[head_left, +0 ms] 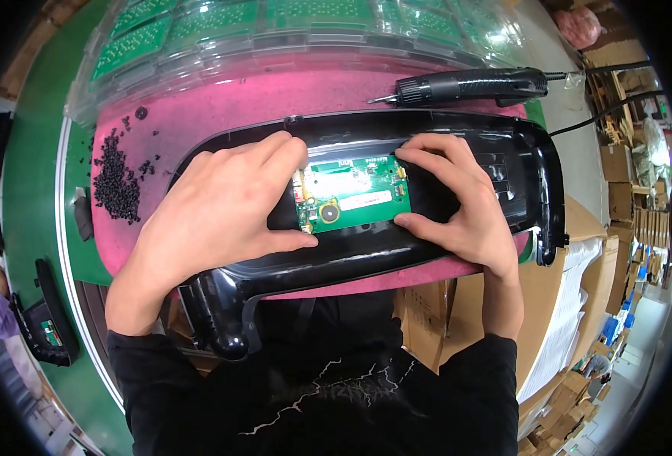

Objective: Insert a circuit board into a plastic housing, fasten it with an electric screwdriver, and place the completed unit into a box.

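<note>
A green circuit board (366,211) with a round buzzer-like part and a white label lies in the middle of a glossy black plastic housing (328,267). My left hand (226,194) grips the board's left end, thumb at the near corner and fingers at the far one. At the opposite end, my right hand (457,194) has its fingertips on the far right corner and its thumb by the near right corner. Both hands are curled around the board. The housing rests on a pink mat and partly hides it.
A black electric screwdriver (465,87) lies behind the housing, its cord running right. Small black screws (115,178) are heaped on the pink mat (214,95) at left. Clear trays of green boards (275,42) stand at the back. Another black housing (47,319) sits far left, near a person in purple.
</note>
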A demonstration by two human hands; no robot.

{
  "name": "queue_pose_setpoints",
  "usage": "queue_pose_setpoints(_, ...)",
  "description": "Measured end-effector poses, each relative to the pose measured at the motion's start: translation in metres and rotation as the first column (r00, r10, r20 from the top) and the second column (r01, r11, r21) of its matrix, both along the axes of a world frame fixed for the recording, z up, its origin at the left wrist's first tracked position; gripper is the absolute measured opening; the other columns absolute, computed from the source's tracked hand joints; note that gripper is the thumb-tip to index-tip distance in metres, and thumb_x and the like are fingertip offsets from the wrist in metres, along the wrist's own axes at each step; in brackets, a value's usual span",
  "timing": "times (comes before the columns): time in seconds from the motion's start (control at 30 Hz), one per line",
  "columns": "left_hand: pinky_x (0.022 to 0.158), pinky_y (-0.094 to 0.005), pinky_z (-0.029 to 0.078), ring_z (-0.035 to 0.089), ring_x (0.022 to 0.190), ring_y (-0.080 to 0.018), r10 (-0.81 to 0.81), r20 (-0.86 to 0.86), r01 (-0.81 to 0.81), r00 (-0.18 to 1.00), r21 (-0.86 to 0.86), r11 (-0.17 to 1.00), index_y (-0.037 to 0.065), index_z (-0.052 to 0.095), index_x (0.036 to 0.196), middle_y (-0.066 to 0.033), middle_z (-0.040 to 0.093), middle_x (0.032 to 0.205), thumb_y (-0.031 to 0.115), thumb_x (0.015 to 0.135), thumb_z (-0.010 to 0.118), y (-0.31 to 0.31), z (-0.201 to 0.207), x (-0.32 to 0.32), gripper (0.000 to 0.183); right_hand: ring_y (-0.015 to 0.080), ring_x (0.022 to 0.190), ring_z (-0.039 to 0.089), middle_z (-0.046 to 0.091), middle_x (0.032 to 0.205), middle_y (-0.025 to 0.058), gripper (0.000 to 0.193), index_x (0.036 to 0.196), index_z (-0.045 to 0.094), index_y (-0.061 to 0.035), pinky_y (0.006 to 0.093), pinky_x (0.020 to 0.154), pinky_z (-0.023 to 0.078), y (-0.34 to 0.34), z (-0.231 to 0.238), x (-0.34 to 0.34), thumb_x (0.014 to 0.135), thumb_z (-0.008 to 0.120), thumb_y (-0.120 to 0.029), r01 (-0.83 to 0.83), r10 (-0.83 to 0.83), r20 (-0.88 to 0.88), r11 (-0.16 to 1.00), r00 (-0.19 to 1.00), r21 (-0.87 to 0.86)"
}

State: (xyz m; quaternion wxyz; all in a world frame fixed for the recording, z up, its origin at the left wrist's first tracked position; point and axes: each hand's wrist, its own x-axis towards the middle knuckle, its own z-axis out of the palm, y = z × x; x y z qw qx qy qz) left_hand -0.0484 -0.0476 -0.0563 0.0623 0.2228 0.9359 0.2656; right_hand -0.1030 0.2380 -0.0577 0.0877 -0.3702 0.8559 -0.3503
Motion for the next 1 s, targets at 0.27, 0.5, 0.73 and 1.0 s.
queue_pose_setpoints(0.27, 0.068, -0.0408, 0.051, 0.064, 0.084, -0.0336, 0.014, 0.016, -0.014, 1.0, -0.003, 1.0, 0.003, 0.054, 0.105, -0.0117, 0.06, 0.094, 0.026, 0.062, 0.089, -0.005, 0.003, -0.001, 0.06, 0.0328, 0.112, 0.055, 0.058, 0.122, 0.0137, 0.06, 0.121, 0.063, -0.0002, 0.0392, 0.098, 0.044, -0.007, 0.003, 0.002, 0.065, 0.083, -0.008, 0.025, -0.025, -0.006, 1.0, 1.0, 0.017)
queue_pose_setpoints(0.5, 0.078, -0.0403, 0.053, 0.063, 0.103, -0.0325, -0.039, 0.021, 0.038, 0.999, 0.018, 0.999, -0.001, 0.052, 0.113, -0.0133, 0.058, 0.106, 0.031, 0.067, 0.085, -0.016, 0.006, 0.004, 0.064, 0.0338, 0.113, 0.056, 0.057, 0.123, 0.0156, 0.066, 0.122, 0.062, 0.0008, 0.04, 0.099, 0.045, -0.016, 0.01, 0.006, 0.06, 0.083, -0.004, 0.033, -0.029, -0.041, 0.995, 0.999, 0.091)
queue_pose_setpoints(0.73, 0.073, -0.0422, 0.053, 0.066, 0.082, -0.038, 0.082, -0.056, -0.068, 0.995, 0.221, 0.973, -0.003, 0.066, 0.095, -0.0165, 0.068, 0.086, 0.017, 0.079, 0.075, -0.06, 0.014, -0.003, 0.027, 0.0203, 0.108, 0.055, 0.056, 0.128, 0.0092, 0.071, 0.135, 0.057, -0.0067, 0.0319, 0.093, 0.043, -0.011, 0.016, 0.003, 0.068, 0.08, -0.006, 0.17, -0.17, 0.004, 0.985, 0.985, -0.016)
queue_pose_setpoints(1.0, 0.078, -0.043, 0.054, 0.068, 0.09, -0.0367, 0.464, -0.073, -0.469, 0.883, -0.129, 0.874, -0.003, 0.07, 0.095, -0.0191, 0.071, 0.096, -0.004, 0.079, 0.064, -0.136, -0.015, -0.018, 0.016, 0.0166, 0.109, 0.05, 0.056, 0.129, 0.008, 0.05, 0.147, 0.048, -0.0159, 0.0319, 0.1, 0.038, 0.065, 0.032, -0.078, 0.098, 0.061, -0.021, 0.622, -0.474, -0.511, 0.766, 0.717, 0.162)
